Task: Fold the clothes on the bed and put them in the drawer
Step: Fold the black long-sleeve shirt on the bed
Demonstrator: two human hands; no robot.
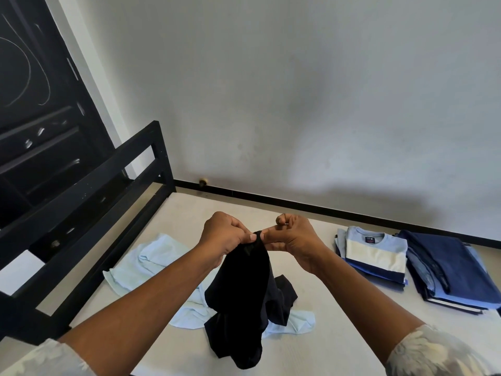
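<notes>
Presently the left hand (226, 234) and right hand (294, 236) both pinch one edge of a black garment (244, 299) above the bed (339, 346). Advisable: spread the hands, shake it flat, then fold.

We're in a bedroom at home: a bed (325, 340) with a pale bare surface sits against a plain grey wall (271, 90), its black metal frame (89, 183) running down the left. Folded tops (376, 256) and dark blue garments (455, 270) are stacked on it, a light blue piece (146, 261) lies loose, and a dark panelled cabinet (35, 109) stands behind the frame.
</notes>
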